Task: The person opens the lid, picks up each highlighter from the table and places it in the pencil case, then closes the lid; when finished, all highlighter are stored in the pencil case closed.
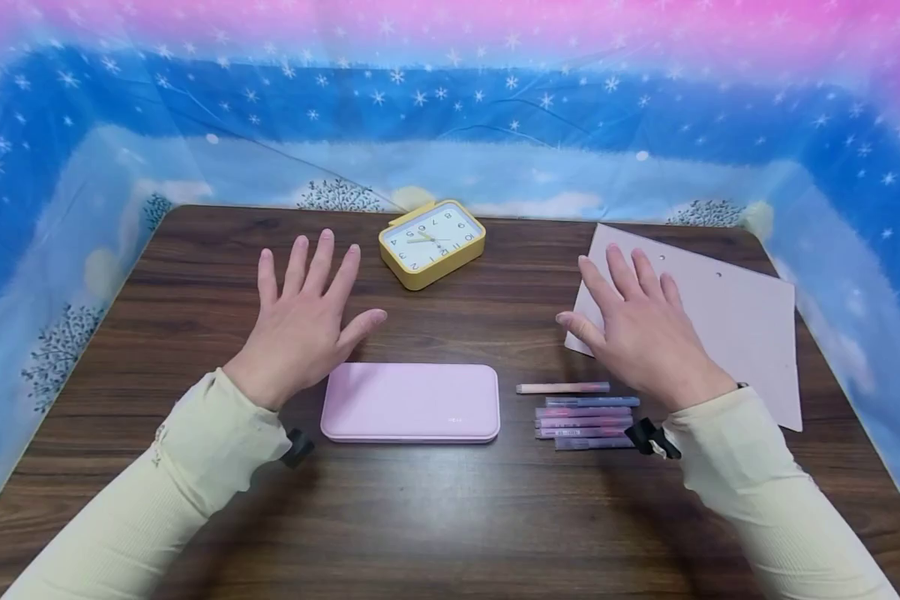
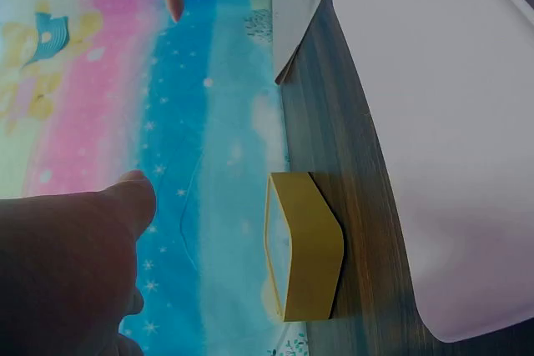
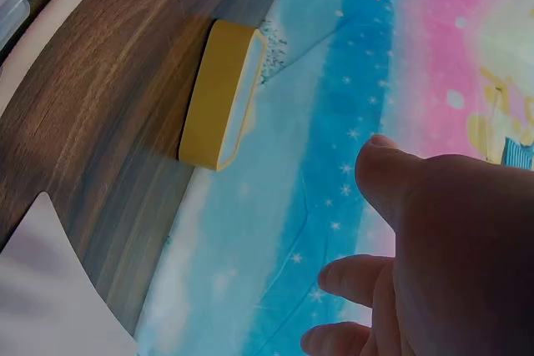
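My left hand (image 1: 300,321) hovers palm down with its fingers spread, just behind and left of a closed pink case (image 1: 410,403). Also spread and holding nothing, my right hand (image 1: 641,321) is over the left part of a pale pink board (image 1: 746,333). Several pens (image 1: 585,412) lie side by side to the right of the case, nearest my right hand; its wrist strap hides some of their right ends. One peach pen (image 1: 562,388) lies a little apart at the back of the group. In the left wrist view the case (image 2: 459,139) looms close.
A yellow alarm clock (image 1: 432,244) lies on its back, face up, near the table's far edge, between the hands. The brown wood table (image 1: 435,525) is bordered on the far side and flanks by a snowflake-patterned curtain (image 1: 450,108).
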A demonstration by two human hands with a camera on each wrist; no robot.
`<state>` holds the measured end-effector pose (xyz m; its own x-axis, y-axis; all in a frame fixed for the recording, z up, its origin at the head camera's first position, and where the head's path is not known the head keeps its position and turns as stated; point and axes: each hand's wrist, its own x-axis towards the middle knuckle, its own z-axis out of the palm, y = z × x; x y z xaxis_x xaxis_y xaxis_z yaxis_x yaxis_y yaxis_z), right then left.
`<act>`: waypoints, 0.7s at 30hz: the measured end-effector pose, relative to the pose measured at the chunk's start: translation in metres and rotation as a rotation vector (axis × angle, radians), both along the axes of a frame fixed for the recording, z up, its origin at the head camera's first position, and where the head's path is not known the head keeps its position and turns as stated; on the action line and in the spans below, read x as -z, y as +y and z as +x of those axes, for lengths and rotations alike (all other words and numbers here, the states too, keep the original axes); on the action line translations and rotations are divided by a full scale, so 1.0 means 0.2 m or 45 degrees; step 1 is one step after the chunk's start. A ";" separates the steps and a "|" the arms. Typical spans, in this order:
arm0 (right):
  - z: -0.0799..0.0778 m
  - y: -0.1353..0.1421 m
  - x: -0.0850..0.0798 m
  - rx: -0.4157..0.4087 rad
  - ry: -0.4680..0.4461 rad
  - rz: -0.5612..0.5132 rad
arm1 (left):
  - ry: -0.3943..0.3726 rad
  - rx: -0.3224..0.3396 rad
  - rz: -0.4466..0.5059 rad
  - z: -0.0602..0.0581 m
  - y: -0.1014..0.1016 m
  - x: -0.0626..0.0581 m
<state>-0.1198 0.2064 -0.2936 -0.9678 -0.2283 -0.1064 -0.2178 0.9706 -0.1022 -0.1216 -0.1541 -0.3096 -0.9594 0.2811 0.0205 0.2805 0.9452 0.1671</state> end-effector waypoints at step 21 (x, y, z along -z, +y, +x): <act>0.10 -0.13 0.06 -0.268 0.133 -0.031 | 0.218 0.076 0.261 0.24 -0.24 0.12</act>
<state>-0.1007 0.1809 -0.3060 -0.9038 -0.4279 0.0000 -0.4261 0.9000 -0.0915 -0.0736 -0.2019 -0.3338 -0.9190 0.3103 0.2431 0.3753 0.8774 0.2987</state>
